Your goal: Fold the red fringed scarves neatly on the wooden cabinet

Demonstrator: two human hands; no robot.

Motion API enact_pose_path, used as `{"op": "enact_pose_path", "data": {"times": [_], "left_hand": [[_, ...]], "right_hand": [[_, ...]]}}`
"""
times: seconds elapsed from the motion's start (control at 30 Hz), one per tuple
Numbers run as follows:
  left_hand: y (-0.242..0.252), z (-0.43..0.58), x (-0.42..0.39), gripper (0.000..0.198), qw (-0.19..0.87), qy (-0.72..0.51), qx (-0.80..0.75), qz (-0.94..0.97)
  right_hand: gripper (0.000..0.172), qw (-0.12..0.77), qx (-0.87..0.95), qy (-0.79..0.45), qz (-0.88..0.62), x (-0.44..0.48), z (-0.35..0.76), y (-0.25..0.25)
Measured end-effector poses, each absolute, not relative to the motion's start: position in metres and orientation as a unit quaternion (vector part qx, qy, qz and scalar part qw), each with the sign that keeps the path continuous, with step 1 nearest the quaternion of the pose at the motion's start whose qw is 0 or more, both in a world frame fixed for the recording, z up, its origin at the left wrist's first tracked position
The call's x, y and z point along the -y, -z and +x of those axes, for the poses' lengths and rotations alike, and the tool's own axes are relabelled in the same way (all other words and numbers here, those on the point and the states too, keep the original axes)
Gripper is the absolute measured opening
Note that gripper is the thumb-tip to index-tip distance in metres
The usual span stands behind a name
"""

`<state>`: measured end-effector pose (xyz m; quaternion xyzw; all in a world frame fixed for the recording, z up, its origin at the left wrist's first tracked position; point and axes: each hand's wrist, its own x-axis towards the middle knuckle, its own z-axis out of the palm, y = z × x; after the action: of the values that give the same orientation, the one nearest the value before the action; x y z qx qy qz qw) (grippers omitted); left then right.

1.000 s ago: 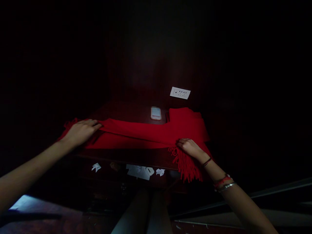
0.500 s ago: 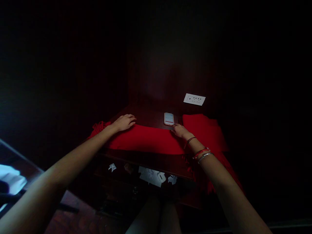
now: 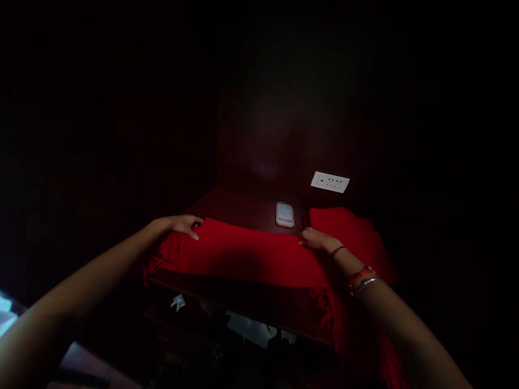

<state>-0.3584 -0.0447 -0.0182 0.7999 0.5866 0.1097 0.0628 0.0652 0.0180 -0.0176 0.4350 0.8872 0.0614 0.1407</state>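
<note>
A red fringed scarf [image 3: 247, 258] lies folded in a long strip along the front of a dark wooden desk [image 3: 243, 208]. My left hand [image 3: 182, 223] rests at the strip's far left corner, thumb and forefinger apart, touching the cloth. At the far edge toward the right end, my right hand [image 3: 318, 238] has its fingers curled closed on the scarf; the fingertips are partly hidden. Tassels hang at both ends of the strip. A phone [image 3: 284, 215] with a lit screen lies just beyond the cloth, left of my right hand.
Another folded red cloth [image 3: 348, 224] lies right of my right hand. A white wall socket [image 3: 330, 182] sits above it. Below the desktop, white paper pieces [image 3: 251, 328] show in an open drawer or shelf. The surroundings are very dark.
My left hand has moved left to the scarf's end. My right hand has curled closed on the far edge, slightly farther right. The view has tilted up a little, so things sit lower.
</note>
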Motion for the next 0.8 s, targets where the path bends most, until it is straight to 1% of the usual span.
{"op": "enact_pose_path", "data": {"times": [0.17,0.27,0.3,0.43,0.5,0.53,0.6,0.67,0.7,0.73,0.8], "left_hand": [[0.019,-0.360,0.010,0.045,0.134,-0.107,-0.562,0.809],[0.020,-0.363,-0.018,0.042,0.187,-0.123,-0.560,0.798],[0.020,-0.366,-0.025,0.042,0.179,-0.123,-0.571,0.792],[0.013,-0.382,-0.037,0.043,0.064,-0.112,-0.640,0.758],[0.007,-0.389,-0.030,0.043,0.056,-0.099,-0.672,0.732],[0.005,-0.392,-0.024,0.041,0.081,-0.093,-0.687,0.716],[0.005,-0.393,-0.011,0.039,0.184,-0.102,-0.695,0.687],[0.010,-0.391,0.001,0.042,0.311,-0.140,-0.657,0.672],[0.013,-0.388,0.006,0.043,0.356,-0.161,-0.628,0.673],[0.016,-0.385,0.010,0.042,0.375,-0.183,-0.604,0.679],[0.019,-0.378,0.013,0.040,0.358,-0.225,-0.589,0.689]], "right_hand": [[0.036,0.069,-0.896,-0.076,0.431,-0.009,0.103,-0.010],[0.037,0.058,-0.878,-0.094,0.466,-0.011,0.137,-0.019],[0.037,0.065,-0.869,-0.101,0.479,-0.013,0.149,-0.020],[0.034,0.094,-0.846,-0.103,0.514,-0.021,0.183,-0.014],[0.031,0.099,-0.839,-0.103,0.524,-0.023,0.183,-0.010],[0.030,0.099,-0.835,-0.110,0.530,-0.023,0.178,-0.009],[0.029,0.079,-0.825,-0.149,0.539,-0.021,0.154,-0.009],[0.028,0.029,-0.831,-0.186,0.523,-0.014,0.113,-0.010],[0.026,-0.004,-0.842,-0.193,0.504,-0.009,0.087,-0.009],[0.026,-0.032,-0.867,-0.172,0.468,-0.002,0.059,-0.007],[0.027,-0.069,-0.922,-0.077,0.374,0.015,0.000,0.005]]}}
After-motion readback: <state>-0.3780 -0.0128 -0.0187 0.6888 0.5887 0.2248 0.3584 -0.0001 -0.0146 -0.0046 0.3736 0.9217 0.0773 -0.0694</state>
